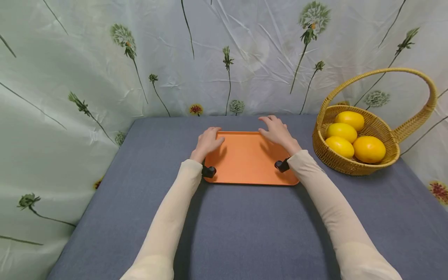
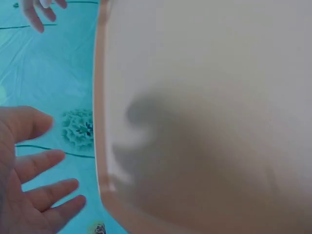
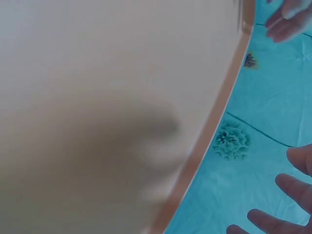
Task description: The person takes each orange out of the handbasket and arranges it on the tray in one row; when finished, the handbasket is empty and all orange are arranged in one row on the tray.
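An orange rectangular tray with a low rim lies flat on the dark blue-grey tablecloth. Over its far left corner hovers my left hand, fingers spread and holding nothing. My right hand is above the tray's far right part, its fingers loosely extended past the far rim. In the left wrist view the fingers of the left hand are apart from the tray's rim. The right wrist view likewise has the right hand away from the rim, with both hands' shadows falling on the tray.
A woven basket with a tall arched handle stands at the table's back right, holding several yellow lemon-like fruits. A pale curtain printed with dandelions hangs behind and to the left of the table.
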`<state>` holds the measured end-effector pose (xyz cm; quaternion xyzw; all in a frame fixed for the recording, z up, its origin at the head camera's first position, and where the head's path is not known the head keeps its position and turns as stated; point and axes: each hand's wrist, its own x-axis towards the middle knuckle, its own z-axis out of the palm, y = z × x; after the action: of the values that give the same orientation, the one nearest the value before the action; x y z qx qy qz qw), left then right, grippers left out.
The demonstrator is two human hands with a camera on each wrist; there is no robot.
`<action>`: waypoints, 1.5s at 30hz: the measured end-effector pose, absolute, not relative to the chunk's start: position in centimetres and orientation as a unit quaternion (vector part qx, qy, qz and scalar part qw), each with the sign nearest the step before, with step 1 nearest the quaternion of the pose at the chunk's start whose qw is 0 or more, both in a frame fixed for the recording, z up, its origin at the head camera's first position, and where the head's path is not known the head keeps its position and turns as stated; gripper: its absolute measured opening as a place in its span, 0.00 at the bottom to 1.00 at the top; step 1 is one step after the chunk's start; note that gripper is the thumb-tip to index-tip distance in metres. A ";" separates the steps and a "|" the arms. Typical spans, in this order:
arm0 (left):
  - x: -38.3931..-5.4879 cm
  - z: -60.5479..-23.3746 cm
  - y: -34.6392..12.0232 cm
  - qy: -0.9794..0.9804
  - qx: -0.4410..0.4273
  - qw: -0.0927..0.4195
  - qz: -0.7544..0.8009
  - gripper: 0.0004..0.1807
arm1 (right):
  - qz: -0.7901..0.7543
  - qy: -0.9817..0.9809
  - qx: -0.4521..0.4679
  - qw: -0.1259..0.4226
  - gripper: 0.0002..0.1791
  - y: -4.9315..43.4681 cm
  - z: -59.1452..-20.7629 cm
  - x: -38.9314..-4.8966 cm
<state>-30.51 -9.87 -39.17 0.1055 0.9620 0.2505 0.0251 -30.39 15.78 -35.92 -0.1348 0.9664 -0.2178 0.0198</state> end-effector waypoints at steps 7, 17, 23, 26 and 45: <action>-29.5 -39.3 -10.7 0.946 0.117 0.052 0.298 0.27 | -0.234 0.959 -0.158 -0.005 0.26 16.1 -35.8 -29.5; -28.4 -39.8 -12.3 0.925 0.120 0.054 0.357 0.27 | -0.264 0.947 -0.180 -0.015 0.26 17.2 -35.6 -28.3; -27.4 -39.9 -12.9 0.918 0.123 0.057 0.374 0.27 | -0.283 0.942 -0.176 -0.032 0.26 18.2 -35.6 -27.4; -27.0 -40.0 -12.9 0.917 0.127 0.051 0.375 0.27 | -0.296 0.939 -0.172 -0.040 0.26 18.7 -35.7 -26.9; -24.4 -41.2 -14.0 0.895 0.118 -0.029 0.428 0.22 | -0.336 0.921 -0.163 -0.109 0.25 23.9 -35.2 -23.5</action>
<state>-24.40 -14.04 -41.18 0.1180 0.8955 0.4282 -0.0290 -23.51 23.87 -35.22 -0.1629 0.9212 -0.3363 -0.1085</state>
